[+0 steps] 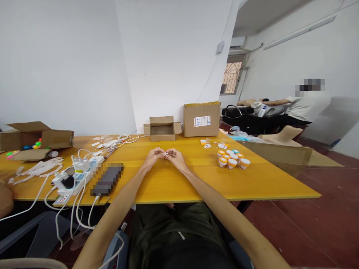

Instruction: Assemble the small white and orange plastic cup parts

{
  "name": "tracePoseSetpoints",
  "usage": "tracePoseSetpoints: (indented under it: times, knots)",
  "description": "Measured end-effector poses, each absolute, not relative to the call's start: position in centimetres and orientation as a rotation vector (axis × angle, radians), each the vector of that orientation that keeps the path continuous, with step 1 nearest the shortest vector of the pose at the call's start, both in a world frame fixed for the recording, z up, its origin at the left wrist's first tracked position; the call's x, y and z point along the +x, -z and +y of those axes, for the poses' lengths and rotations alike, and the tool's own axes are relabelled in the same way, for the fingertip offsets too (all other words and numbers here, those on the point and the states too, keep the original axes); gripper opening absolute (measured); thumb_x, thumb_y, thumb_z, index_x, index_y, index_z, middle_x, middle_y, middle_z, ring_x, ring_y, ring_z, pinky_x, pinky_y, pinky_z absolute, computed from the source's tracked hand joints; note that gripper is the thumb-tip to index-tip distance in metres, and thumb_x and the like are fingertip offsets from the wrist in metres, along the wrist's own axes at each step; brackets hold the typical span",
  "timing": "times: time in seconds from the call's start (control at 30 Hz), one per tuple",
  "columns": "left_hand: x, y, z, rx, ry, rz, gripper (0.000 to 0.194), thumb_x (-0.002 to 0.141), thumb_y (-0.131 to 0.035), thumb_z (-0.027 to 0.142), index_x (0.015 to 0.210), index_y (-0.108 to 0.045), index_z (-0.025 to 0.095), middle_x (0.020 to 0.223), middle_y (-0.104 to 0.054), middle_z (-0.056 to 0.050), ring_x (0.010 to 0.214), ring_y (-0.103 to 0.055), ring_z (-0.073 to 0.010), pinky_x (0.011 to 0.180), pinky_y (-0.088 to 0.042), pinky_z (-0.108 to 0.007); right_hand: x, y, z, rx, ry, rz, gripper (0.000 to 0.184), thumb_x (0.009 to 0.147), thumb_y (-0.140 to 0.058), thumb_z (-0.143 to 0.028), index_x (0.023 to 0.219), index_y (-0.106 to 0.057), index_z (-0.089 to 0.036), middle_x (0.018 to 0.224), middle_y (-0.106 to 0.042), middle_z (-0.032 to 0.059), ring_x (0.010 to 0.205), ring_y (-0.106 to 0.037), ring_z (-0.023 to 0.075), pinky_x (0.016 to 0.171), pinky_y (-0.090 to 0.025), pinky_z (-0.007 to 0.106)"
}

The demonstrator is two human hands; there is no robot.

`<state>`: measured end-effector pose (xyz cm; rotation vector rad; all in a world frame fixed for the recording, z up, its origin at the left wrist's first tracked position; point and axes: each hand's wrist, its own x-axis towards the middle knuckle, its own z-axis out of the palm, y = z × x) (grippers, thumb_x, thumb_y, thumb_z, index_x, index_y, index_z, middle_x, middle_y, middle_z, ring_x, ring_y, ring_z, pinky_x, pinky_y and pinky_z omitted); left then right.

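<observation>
My left hand (154,157) and my right hand (175,157) meet over the middle of the yellow table (165,186). Between their fingertips is a small whitish piece (166,154), too small to make out its kind. Both hands have their fingers closed in a pinch on it. To the right of my right hand stands a group of small clear jars (231,163) with white, orange and teal lids. Behind them lie loose white and orange rings and lids (206,145).
An open small carton (162,137) and a taped cardboard box (202,121) stand at the back. Left are a phone (108,180), power strips (80,181) with tangled white cables, and a carton (60,139) of coloured balls. A person (305,106) sits far right.
</observation>
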<state>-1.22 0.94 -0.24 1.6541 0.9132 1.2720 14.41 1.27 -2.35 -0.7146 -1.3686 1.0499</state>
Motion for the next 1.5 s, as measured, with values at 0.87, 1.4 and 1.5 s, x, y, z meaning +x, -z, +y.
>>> tracePoseSetpoints:
  times: [0.87,1.4,1.5]
  knots:
    - [-0.7,-0.6,0.1,1.531,-1.282,0.881,0.017,0.062,-0.079,0.030,0.063,-0.070,0.017,0.059,-0.060,0.001,0.064,-0.057,-0.0137,0.069,-0.047,-0.027,14.6,3.1,1.7,-0.718,-0.974,-1.480,0.028,0.063,-0.078,-0.043,0.078,-0.067,-0.022,0.077,-0.070,0.0030,0.075,-0.067,0.0194,0.075,-0.056,0.034]
    - [-0.7,-0.5,0.0,1.554,-1.283,0.858,0.025,0.063,-0.082,0.037,0.072,-0.070,0.017,0.070,-0.065,0.000,0.067,-0.060,-0.0135,0.072,-0.049,-0.028,14.7,3.1,1.8,-0.752,-0.962,-1.425,0.021,0.063,-0.074,-0.036,0.076,-0.066,-0.021,0.074,-0.070,0.0028,0.073,-0.067,0.0189,0.070,-0.056,0.032]
    - [-0.7,-0.3,0.2,1.564,-1.281,0.876,0.028,0.062,-0.083,0.037,0.075,-0.070,0.017,0.074,-0.067,-0.001,0.069,-0.062,-0.0146,0.072,-0.050,-0.029,14.8,2.9,1.8,-0.759,-0.962,-1.395,0.020,0.062,-0.074,-0.035,0.074,-0.065,-0.021,0.072,-0.069,0.0022,0.071,-0.066,0.0185,0.068,-0.056,0.032]
